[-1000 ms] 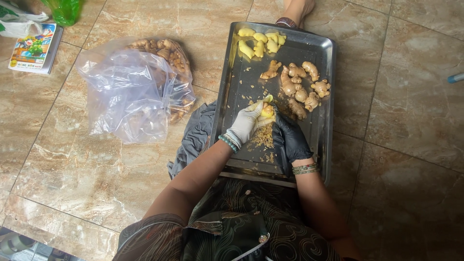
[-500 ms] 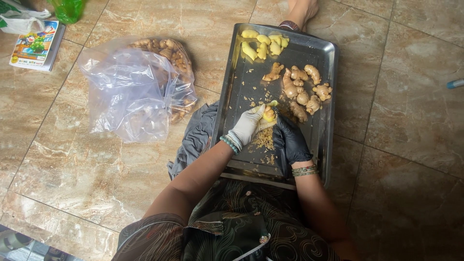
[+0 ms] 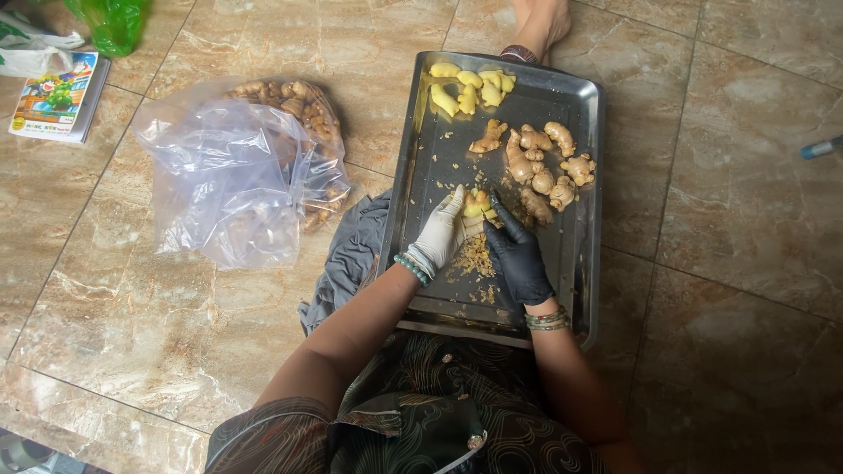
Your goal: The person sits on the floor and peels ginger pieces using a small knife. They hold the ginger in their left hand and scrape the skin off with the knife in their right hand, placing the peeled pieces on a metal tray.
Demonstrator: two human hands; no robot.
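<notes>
My left hand (image 3: 439, 233), in a white glove, grips a yellow piece of ginger (image 3: 475, 204) over a metal tray (image 3: 423, 149). My right hand (image 3: 518, 254), in a black glove, holds a small dark knife (image 3: 497, 204) against that piece. A heap of peelings (image 3: 474, 257) lies on the tray under my hands. Unpeeled ginger roots (image 3: 540, 162) sit in the tray's middle right. Peeled yellow pieces (image 3: 470, 88) are at its far end.
A clear plastic bag (image 3: 224, 175) with more ginger lies on the tiled floor to the left. A grey cloth (image 3: 351, 259) lies beside the tray. A booklet (image 3: 57, 96) and green bag (image 3: 114, 19) are far left. A bare foot (image 3: 537, 31) is beyond the tray.
Both hands stay over the tray with the same ginger piece; they shift only slightly as the knife works on it.
</notes>
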